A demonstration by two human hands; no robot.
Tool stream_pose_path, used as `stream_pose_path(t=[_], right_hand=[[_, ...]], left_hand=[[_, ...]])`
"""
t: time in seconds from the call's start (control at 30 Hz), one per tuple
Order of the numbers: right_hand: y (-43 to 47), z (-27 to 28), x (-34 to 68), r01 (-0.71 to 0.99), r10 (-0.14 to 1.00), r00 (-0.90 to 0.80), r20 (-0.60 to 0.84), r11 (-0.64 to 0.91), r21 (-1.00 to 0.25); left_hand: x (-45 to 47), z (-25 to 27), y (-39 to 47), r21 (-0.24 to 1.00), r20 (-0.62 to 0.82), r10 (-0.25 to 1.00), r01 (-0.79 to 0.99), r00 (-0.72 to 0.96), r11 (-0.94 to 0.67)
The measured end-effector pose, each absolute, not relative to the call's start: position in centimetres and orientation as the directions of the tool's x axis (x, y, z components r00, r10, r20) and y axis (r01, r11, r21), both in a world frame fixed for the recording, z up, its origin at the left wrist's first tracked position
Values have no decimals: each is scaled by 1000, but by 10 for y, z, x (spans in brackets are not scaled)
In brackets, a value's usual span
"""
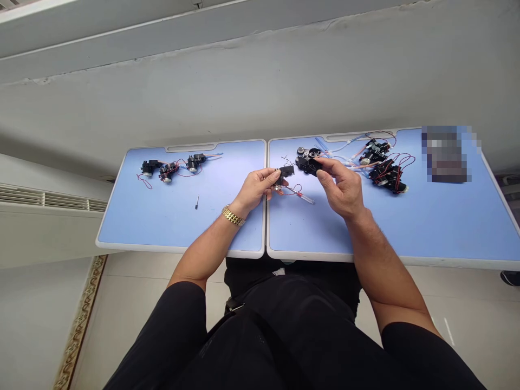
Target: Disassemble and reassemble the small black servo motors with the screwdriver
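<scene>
My left hand pinches a small black motor unit between thumb and fingers. A thin red wire hangs from that side. My right hand grips a black plastic part by its edge, a short way right of the unit. Behind the part lie round black and silver pieces on the table. Loose tiny screws are scattered between the two hands. A screwdriver with a clear handle rests just below them, its shaft pointing at my left hand.
Several black motor units with red wires lie on the left table. More wired units are bunched on the right table, beside blue-white tubing. A small dark-ended bit lies at left. A blurred dark object is far right.
</scene>
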State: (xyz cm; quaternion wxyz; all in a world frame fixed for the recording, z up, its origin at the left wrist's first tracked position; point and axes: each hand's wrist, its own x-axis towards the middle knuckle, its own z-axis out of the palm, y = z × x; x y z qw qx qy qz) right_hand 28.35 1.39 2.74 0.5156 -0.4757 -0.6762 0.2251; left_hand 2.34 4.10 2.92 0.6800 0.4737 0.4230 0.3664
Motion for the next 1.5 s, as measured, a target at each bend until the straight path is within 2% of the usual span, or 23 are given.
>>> stream_pose_path(t=[0.2, 0.5, 0.73, 0.87, 0.97, 1.17, 1.33, 1.5], right_hand=[[15, 27, 284, 415, 861, -16, 508, 468, -780], [14, 27, 283, 435, 871, -5, 491, 444, -783], [14, 28, 284, 444, 875, -6, 485, 437, -782], [13, 28, 283, 451, 865, -29, 500, 458, -766], [13, 26, 284, 455, 861, -28, 508, 463, -761], [13, 27, 285, 454, 875, -12, 485, 437, -776], [13, 29, 284, 461, 885, -6, 466, 416, -784], [13, 30, 283, 452, 888, -7, 460, 413, -790]], left_hand=[[21, 31, 39, 940, -272, 862, -73, 427, 332], [24, 32, 36, 965, -239, 889, -4, 391, 261], [-17, 37, 62, 982, -73, 983, 186, 168, 42], [-53, 32, 83, 946, -117, 993, 300, -28, 120], [-59, 24, 89, 926, -168, 986, 344, 8, 155], [-53, 20, 86, 903, -80, 993, 429, 82, 37], [-50, 25, 83, 799, -14, 997, 601, 77, -35], [-48, 27, 83, 724, 20, 998, 687, 62, -57]])
